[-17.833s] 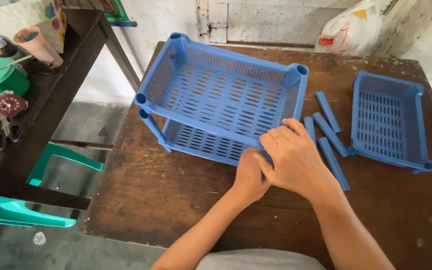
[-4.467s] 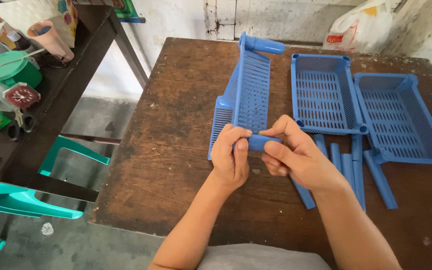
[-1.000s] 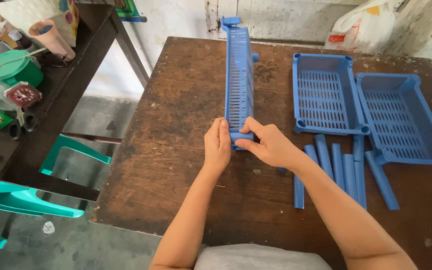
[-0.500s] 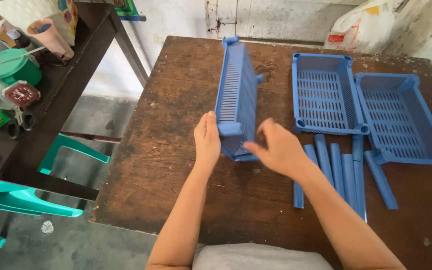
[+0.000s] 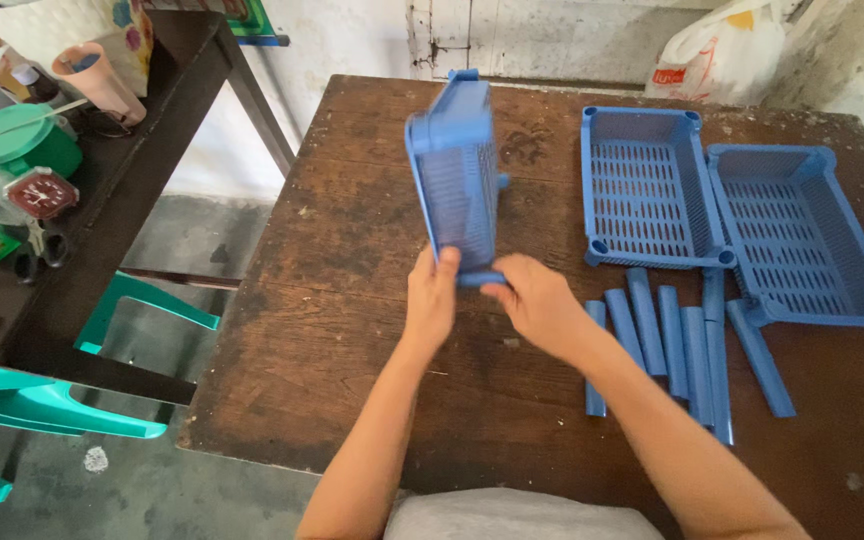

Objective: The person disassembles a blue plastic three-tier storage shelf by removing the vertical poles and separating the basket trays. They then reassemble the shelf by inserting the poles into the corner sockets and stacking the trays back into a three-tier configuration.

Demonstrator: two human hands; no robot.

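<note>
Blue slatted tray point(image 5: 455, 180) held on edge above the wooden table point(image 5: 352, 340).

The left hand point(image 5: 430, 300) and right hand point(image 5: 534, 305) both pinch its near lower end (fingers closed on the plastic); two more trays point(image 5: 647, 190) and loose blue tubes point(image 5: 672, 340) lie to the right.

Wooden table point(image 5: 372, 330), two blue trays point(image 5: 647, 190), tubes point(image 5: 682, 345)

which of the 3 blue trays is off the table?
The left tray, held on edge by both hands; the other two trays lie flat on the table.
</note>
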